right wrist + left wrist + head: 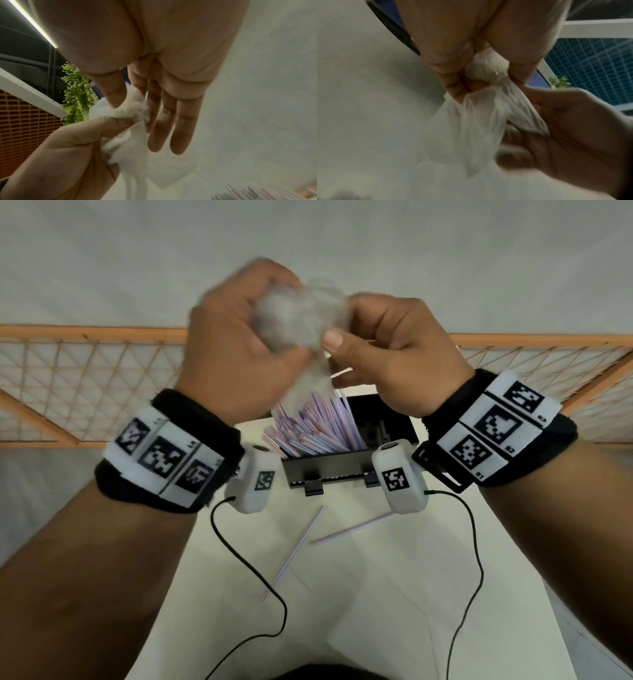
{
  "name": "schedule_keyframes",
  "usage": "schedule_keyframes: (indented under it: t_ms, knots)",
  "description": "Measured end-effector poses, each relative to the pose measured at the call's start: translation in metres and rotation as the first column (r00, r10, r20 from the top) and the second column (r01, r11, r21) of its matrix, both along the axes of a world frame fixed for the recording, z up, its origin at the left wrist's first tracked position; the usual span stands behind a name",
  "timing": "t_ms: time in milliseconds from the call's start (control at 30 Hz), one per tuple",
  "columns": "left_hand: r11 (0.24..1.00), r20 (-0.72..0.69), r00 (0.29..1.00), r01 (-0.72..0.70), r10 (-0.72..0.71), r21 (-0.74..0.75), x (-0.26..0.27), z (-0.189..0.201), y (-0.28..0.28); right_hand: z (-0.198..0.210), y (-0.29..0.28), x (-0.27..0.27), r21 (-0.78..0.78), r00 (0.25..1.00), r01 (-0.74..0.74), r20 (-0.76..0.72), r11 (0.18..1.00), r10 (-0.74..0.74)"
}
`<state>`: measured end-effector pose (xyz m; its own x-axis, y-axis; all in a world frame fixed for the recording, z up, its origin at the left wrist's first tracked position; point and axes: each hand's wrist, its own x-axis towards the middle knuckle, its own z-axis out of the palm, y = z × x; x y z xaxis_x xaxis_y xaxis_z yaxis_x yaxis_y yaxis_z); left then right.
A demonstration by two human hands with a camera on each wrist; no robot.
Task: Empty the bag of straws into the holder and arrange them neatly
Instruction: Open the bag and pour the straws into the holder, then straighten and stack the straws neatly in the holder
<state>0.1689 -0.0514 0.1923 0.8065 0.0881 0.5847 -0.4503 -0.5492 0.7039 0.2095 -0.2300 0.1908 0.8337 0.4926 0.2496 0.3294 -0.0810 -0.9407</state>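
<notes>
Both hands are raised above the holder with a crumpled clear plastic bag (301,309) between them. My left hand (253,333) grips the bunched bag in its curled fingers; in the left wrist view the bag (471,128) hangs out of the left hand (471,75) beside the right hand (565,128). My right hand (349,337) pinches the bag (145,162) between thumb and forefinger (116,97), its other fingers straight. Striped straws (315,429) stand leaning in a fan in the black holder (329,469). Two loose straws (301,546) (352,529) lie on the white table in front of it.
An orange lattice fence (85,385) runs behind the white table (376,594). Black cables (239,559) hang from the wrist cameras over the table. Another black part (383,422) stands behind the holder on the right.
</notes>
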Motion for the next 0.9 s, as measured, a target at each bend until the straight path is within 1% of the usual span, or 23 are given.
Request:
schedule_keyframes:
  t_ms: [33, 67, 133, 167, 200, 233, 300, 333, 367, 400, 433, 467, 500, 533, 633, 667, 767, 833, 900]
  knots:
    - [0.993, 0.016, 0.995, -0.095, 0.096, -0.068, 0.002, 0.001, 0.009, 0.001, -0.001, -0.001, -0.011, 1.000, 0.013, -0.015, 1.000, -0.013]
    - [0.969, 0.011, 0.984, -0.172, 0.176, -0.176, 0.004, 0.003, 0.018, 0.000, -0.004, -0.001, -0.016, 0.999, 0.039, -0.025, 0.999, -0.040]
    - [0.878, -0.049, 0.953, -0.294, 0.298, -0.377, 0.012, 0.002, 0.043, -0.006, -0.008, -0.004, -0.051, 0.995, 0.087, -0.038, 0.995, -0.088]
    - [0.832, -0.103, 0.930, -0.362, 0.353, -0.421, 0.016, -0.002, 0.056, -0.013, -0.010, -0.007, -0.103, 0.995, 0.093, -0.030, 0.990, -0.097]
    - [0.800, -0.172, 0.900, -0.436, 0.401, -0.413, 0.019, -0.008, 0.069, -0.022, -0.011, -0.011, -0.171, 0.995, 0.091, -0.024, 0.981, -0.096]
    - [0.781, -0.255, 0.859, -0.510, 0.444, -0.359, 0.021, -0.018, 0.081, -0.033, -0.014, -0.014, -0.242, 0.996, 0.071, -0.028, 0.968, -0.080]
    - [0.786, -0.439, 0.758, -0.596, 0.482, -0.165, 0.017, -0.044, 0.092, -0.058, -0.020, -0.023, -0.398, 0.998, 0.002, -0.054, 0.918, -0.025]
    - [0.805, -0.536, 0.704, -0.588, 0.465, -0.075, 0.012, -0.060, 0.093, -0.072, -0.023, -0.028, -0.486, 0.997, -0.050, -0.071, 0.873, 0.018]
    - [0.825, -0.619, 0.653, -0.565, 0.436, -0.015, 0.006, -0.076, 0.090, -0.086, -0.026, -0.034, -0.588, 0.995, -0.096, -0.069, 0.803, 0.068]
    - [0.842, -0.685, 0.591, -0.535, 0.427, 0.065, 0.002, -0.093, 0.086, -0.102, -0.028, -0.040, -0.695, 0.992, -0.124, -0.058, 0.708, 0.116]
    - [0.855, -0.720, 0.517, -0.474, 0.463, 0.211, -0.002, -0.109, 0.081, -0.118, -0.030, -0.046, -0.786, 0.986, -0.145, -0.062, 0.601, 0.156]
    - [0.850, -0.720, 0.466, -0.388, 0.515, 0.357, -0.005, -0.124, 0.076, -0.135, -0.032, -0.051, -0.850, 0.979, -0.175, -0.094, 0.498, 0.183]
    - [0.831, -0.711, 0.430, -0.301, 0.556, 0.467, -0.005, -0.137, 0.072, -0.153, -0.033, -0.055, -0.886, 0.971, -0.213, -0.146, 0.411, 0.188]
    - [0.819, -0.708, 0.414, -0.246, 0.572, 0.518, -0.006, -0.149, 0.067, -0.169, -0.033, -0.057, -0.907, 0.965, -0.243, -0.191, 0.345, 0.178]
    - [0.835, -0.748, 0.387, -0.132, 0.539, 0.534, -0.010, -0.180, 0.057, -0.203, -0.031, -0.061, -0.947, 0.956, -0.277, -0.254, 0.164, 0.144]
    - [0.842, -0.761, 0.386, -0.090, 0.522, 0.532, -0.012, -0.190, 0.053, -0.210, -0.029, -0.061, -0.956, 0.959, -0.266, -0.249, 0.126, 0.134]
    - [0.851, -0.798, 0.368, 0.035, 0.477, 0.525, -0.019, -0.209, 0.042, -0.222, -0.028, -0.062, -0.972, 0.965, -0.226, -0.214, 0.069, 0.151]
    - [0.846, -0.820, 0.341, 0.114, 0.459, 0.521, -0.020, -0.214, 0.040, -0.229, -0.031, -0.061, -0.975, 0.961, -0.220, -0.213, 0.023, 0.178]
    - [0.831, -0.814, 0.360, 0.155, 0.456, 0.534, -0.021, -0.215, 0.040, -0.234, -0.035, -0.061, -0.976, 0.958, -0.216, -0.213, -0.003, 0.191]
